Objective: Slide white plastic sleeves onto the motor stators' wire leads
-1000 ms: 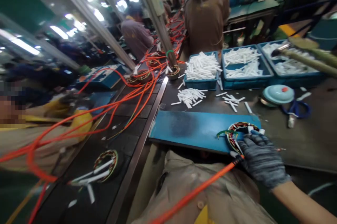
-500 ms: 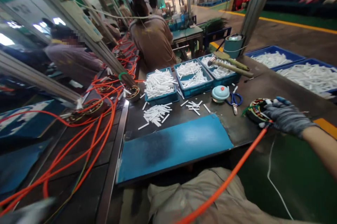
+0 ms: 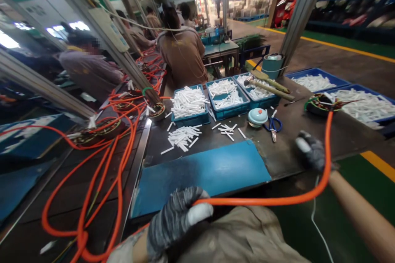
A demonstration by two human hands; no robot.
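Cable, orange point(image 3: 262, 202): clenched in gloved left hand point(image 3: 175, 217) low over the lap, run rightward, bent upward close by gloved right hand point(image 3: 310, 154), ended at wound ring point(image 3: 319, 103).
Right hand: held over near edge of bench point(image 3: 286, 154), fingers curled; grasp on cable not to be told.
Wound ring: lain flat on bench at far right, just beside blue tray point(image 3: 364, 108) of white tubes.
Also noted: blue mat point(image 3: 200, 172), scissors point(image 3: 273, 124), loose white tubes point(image 3: 183, 136).
Hazard, judged: ring likely dragged toward bench edge or tipped by a hard pull on the taut bend; scissors possibly swept by the swinging loop.
Change against half a second earlier: ring then under right hand near bench edge, now well apart from it; left hand newly in view.
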